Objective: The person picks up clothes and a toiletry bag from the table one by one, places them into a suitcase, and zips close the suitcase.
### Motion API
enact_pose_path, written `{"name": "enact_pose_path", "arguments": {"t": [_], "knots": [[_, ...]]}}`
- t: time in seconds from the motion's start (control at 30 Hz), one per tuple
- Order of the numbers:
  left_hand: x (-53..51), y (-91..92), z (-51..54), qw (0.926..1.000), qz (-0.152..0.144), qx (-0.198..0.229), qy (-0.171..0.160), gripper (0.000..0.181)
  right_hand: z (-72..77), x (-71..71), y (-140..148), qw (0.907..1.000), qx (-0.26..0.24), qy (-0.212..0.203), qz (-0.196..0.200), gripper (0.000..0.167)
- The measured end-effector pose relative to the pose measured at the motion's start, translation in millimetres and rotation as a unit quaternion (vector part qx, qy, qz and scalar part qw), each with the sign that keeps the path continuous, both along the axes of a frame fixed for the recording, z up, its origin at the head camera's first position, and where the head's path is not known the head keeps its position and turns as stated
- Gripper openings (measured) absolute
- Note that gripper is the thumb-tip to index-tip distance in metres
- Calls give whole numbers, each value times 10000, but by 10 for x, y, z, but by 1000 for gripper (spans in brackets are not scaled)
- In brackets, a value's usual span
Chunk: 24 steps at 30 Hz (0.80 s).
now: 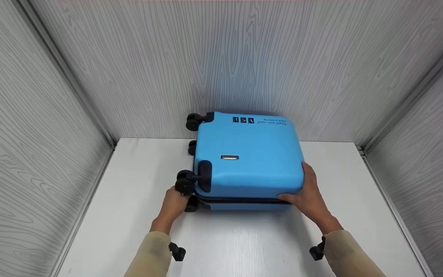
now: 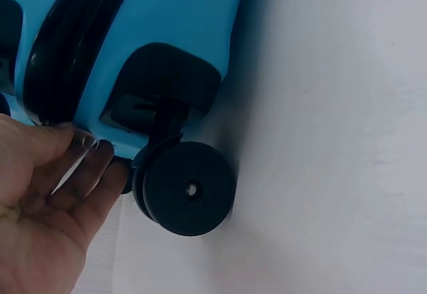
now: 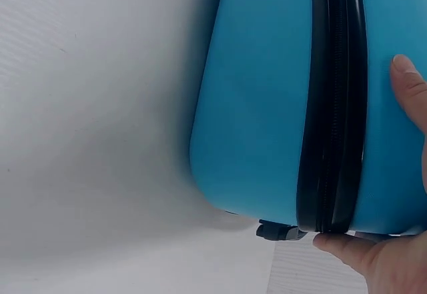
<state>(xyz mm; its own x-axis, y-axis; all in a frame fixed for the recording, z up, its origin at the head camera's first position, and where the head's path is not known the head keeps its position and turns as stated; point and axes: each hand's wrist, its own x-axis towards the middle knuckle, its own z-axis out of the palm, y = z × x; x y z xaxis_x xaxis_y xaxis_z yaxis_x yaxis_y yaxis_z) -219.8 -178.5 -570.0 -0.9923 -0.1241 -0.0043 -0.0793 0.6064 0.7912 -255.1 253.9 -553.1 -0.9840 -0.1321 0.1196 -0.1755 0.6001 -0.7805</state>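
Observation:
A bright blue hard-shell suitcase [image 1: 250, 150] lies flat on the white surface, its black wheels pointing left. My left hand [image 1: 174, 202] is at the wheeled end, partly hidden behind a wheel [image 1: 185, 182]. In the left wrist view its slightly bent fingers [image 2: 90, 181] touch the suitcase's end beside another wheel [image 2: 190, 189]. My right hand [image 1: 308, 194] holds the opposite near corner. In the right wrist view the thumb [image 3: 408, 84] lies on the long side and a finger [image 3: 343, 247] touches the end, next to the black zipper band [image 3: 333, 107].
A pale wood-grain panel [image 1: 167, 69] rises right behind the suitcase. Similar side panels stand at left [image 1: 25, 146] and right [image 1: 421, 154]. The white surface [image 1: 240, 246] extends around the suitcase. A black device sits at each wrist.

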Motion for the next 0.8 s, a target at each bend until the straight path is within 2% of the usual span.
{"name": "enact_pose_path", "arguments": {"t": [0.07, 0.13, 0.27, 0.37, 0.5, 0.67, 0.8], "knots": [[2, -5, -22, 9998, 138, -53, 168, 22, 27, 5, -6, 9998, 196, 21, 6, 142], [8, -10, -39, 9990, 229, -139, 349, 28, 75, 17, -16, 9988, 483, 119, -35, 141], [28, -32, -90, 9948, 247, -484, 858, 30, 192, 28, -79, 9934, 1088, 344, -58, 139], [41, -42, -125, 9897, 240, -705, 1224, 26, 243, 22, -136, 9903, 1334, 376, -51, 138], [55, -52, -146, 9839, 272, -872, 1538, 23, 249, 14, -177, 9895, 1398, 348, -121, 135], [77, -66, -150, 9792, 229, -1002, 1748, 24, 225, 9, -179, 9902, 1326, 393, -171, 133], [109, -62, -164, 9708, 191, -1125, 2110, 24, 216, 17, -185, 9899, 1320, 464, -213, 132]]}}
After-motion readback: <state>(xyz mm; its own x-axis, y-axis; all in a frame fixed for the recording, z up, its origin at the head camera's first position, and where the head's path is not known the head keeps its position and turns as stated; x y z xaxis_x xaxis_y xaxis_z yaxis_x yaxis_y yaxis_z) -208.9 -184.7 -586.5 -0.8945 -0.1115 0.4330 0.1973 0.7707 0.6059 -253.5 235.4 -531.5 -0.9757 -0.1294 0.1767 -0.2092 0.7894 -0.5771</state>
